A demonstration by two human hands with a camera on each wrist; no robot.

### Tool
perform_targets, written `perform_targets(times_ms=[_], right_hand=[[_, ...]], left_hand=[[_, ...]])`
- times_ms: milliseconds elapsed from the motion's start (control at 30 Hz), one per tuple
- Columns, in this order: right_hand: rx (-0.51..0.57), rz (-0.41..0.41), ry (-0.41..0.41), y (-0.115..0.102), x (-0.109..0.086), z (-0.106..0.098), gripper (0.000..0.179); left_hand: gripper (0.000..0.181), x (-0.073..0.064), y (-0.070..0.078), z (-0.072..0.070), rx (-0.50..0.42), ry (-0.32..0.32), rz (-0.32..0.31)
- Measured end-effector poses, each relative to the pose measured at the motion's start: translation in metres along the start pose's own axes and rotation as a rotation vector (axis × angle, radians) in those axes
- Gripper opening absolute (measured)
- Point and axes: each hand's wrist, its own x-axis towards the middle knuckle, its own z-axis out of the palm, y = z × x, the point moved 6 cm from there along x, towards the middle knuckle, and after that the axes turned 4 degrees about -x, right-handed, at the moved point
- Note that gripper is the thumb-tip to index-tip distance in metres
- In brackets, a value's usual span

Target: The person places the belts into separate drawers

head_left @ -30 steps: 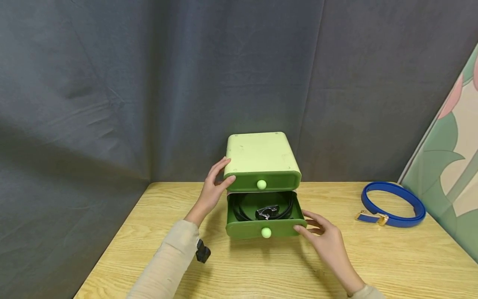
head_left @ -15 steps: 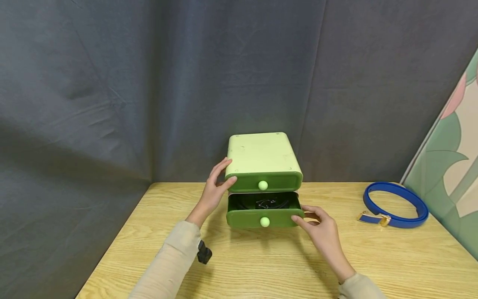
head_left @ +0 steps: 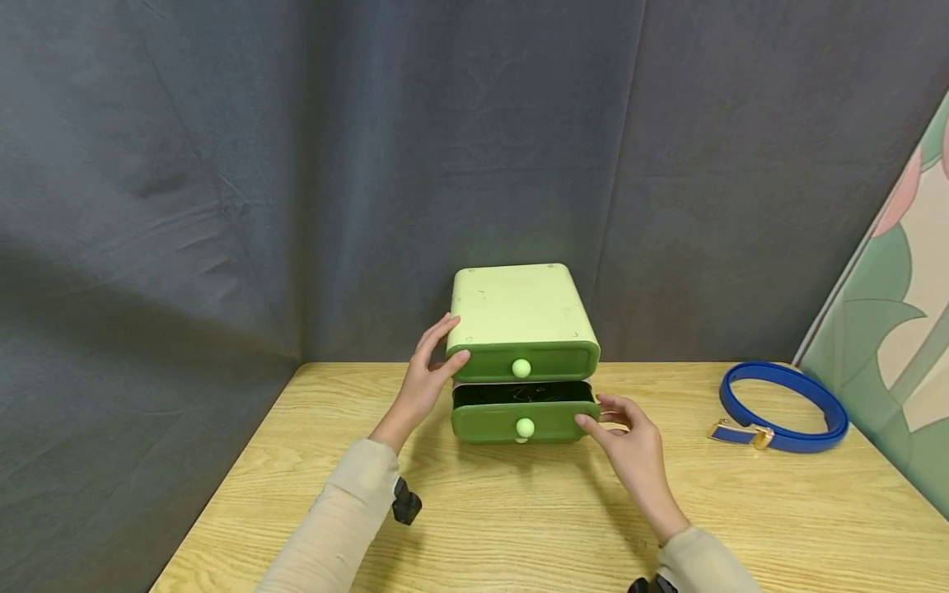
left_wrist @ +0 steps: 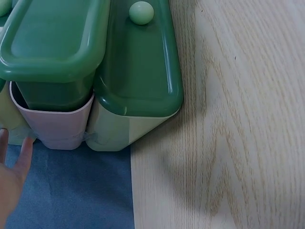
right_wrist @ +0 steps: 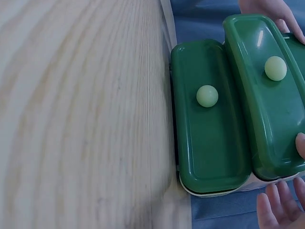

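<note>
Head view: a green drawer unit (head_left: 519, 305) stands on the worktop (head_left: 504, 527), its middle drawer (head_left: 485, 422) partly out. The left hand (head_left: 424, 380), fingers extended, rests against the unit's upper left side; the right hand (head_left: 638, 445), fingers relaxed, sets its thumb on the drawer's front. A coiled blue belt (head_left: 808, 443) lies well apart, to the right.

Curtain: plain dark grey-blue fabric (head_left: 460, 148) across the back, with soft vertical folds, a thin seam right of centre and shallow creases at the left.
Worktop: pale yellow wood-grain surface (head_left: 534, 535), its far edge meeting the fabric.
Right side: a slanting floral panel (head_left: 893, 362) with muted green leaves and pink petals on beige, edged by a pale strip (head_left: 845, 263).
Light: soft, with blurred shadows on the worktop.
</note>
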Motion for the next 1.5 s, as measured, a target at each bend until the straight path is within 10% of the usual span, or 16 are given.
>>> perform_targets(times_ms=[1500], right_hand=[[-0.039,0.015,0.013,0.004,0.030,0.016,0.060]], left_hand=[[0.056,-0.006,0.003,0.011,-0.033,0.096,0.002]])
